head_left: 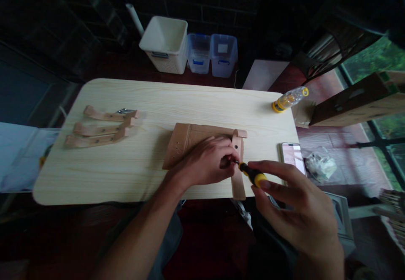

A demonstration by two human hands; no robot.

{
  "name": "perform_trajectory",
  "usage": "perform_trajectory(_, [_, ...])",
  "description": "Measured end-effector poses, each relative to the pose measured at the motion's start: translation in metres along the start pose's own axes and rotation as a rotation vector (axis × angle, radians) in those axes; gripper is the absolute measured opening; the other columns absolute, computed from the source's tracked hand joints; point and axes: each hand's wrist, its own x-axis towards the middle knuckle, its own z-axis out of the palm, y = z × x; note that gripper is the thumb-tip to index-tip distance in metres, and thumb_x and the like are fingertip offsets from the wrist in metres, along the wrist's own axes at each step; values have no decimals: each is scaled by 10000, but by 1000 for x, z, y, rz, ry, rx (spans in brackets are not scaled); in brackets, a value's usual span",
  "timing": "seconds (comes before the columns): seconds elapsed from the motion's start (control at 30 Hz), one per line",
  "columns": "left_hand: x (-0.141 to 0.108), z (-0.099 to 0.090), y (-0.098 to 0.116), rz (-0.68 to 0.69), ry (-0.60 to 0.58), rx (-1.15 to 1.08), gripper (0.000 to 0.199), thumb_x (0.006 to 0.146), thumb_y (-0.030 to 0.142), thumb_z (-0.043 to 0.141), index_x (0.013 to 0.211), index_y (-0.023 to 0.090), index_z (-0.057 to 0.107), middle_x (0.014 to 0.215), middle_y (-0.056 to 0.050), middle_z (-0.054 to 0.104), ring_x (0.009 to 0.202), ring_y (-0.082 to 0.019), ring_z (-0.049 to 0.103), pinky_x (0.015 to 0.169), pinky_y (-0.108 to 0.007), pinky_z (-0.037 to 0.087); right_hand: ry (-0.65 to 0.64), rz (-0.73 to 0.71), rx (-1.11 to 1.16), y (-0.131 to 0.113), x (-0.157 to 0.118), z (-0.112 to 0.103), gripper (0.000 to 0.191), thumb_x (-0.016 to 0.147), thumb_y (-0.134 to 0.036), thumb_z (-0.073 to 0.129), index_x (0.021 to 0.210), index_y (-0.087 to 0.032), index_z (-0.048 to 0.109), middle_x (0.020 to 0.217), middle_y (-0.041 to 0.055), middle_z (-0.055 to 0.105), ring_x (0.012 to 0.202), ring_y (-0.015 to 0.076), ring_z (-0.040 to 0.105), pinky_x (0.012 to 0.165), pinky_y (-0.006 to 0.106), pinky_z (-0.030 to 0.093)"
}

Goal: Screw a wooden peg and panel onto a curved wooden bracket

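Observation:
My right hand grips a black and yellow screwdriver by its handle, with the tip pointing left. Thumb and forefinger of my left hand are pinched together right at that tip; whatever lies between them is too small to make out. Under the tip runs a curved wooden piece with a dark hole, set against the right end of a brown cardboard box. My left hand rests over the box and hides part of it.
Three more curved wooden pieces lie at the table's left, with small metal parts beside the farthest. A clear bottle with yellow ends stands at the back right corner. A phone lies along the right edge of the table.

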Motion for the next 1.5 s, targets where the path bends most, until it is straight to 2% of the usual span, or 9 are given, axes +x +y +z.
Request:
perform_trajectory(0.07, [0,1,0,-6,6,-4,136,874,175,661,966,232,743,979,-29,723,966,-221,657,887,-374,501,0,14,-3,-1,0,0,343,878,-62,727,1142,-245,608,1335,82,733,1141,189,763,823,258,659])
perform_trajectory(0.23, [0,1,-1,-17,11,-12,93,878,189,669,929,233,734,978,-26,718,979,-220,653,913,-376,495,-37,25,-35,-3,-3,-2,327,897,-73,712,1152,-249,609,1321,60,753,1056,164,783,730,227,648])
perform_trajectory(0.47, [1,-1,1,-23,-3,4,136,865,173,648,944,237,739,979,-28,718,970,-224,650,897,-384,500,-23,-2,-43,1,-5,-4,402,893,-48,726,1225,-249,618,1276,69,744,1064,151,772,730,203,639])
perform_trajectory(0.77, [-2,0,0,-14,-5,1,231,833,142,656,1024,234,748,1002,-28,721,974,-225,658,898,-391,503,38,-3,13,3,-2,0,418,878,-18,729,1222,-234,629,1269,66,744,1107,158,760,855,242,653])
perform_trajectory(0.87, [-2,-2,1,-18,-13,-7,252,828,137,659,1041,237,749,996,-30,717,966,-222,661,894,-385,511,30,-8,-11,2,-3,-1,367,868,-36,748,1157,-232,634,1270,62,743,1096,161,762,814,231,648])
perform_trajectory(1.0, [-2,-3,1,-22,-17,-9,233,838,146,661,1031,239,753,999,-34,715,967,-224,659,904,-390,512,1,27,-80,0,-7,-4,342,887,-69,744,1162,-246,645,1294,47,739,1053,150,769,706,199,625])
perform_trajectory(1.27, [-1,0,0,-26,2,-12,183,845,155,658,980,238,749,988,-28,714,963,-221,654,909,-391,507,5,17,-92,-1,-2,-3,363,922,-76,713,1239,-243,655,1210,57,749,991,146,775,679,204,614])
perform_trajectory(1.4, [-1,-1,1,-32,4,-10,161,847,157,661,959,235,746,980,-28,713,965,-221,653,911,-389,503,43,-3,-67,0,1,-1,359,920,-85,735,1238,-232,658,1133,57,743,977,145,765,732,218,630])
perform_trajectory(1.5, [-1,-1,1,-31,1,-14,178,834,152,663,968,235,745,985,-27,717,962,-221,654,904,-388,504,49,2,-33,1,3,0,354,912,-71,732,1219,-227,650,1187,70,739,1030,161,762,799,251,651])
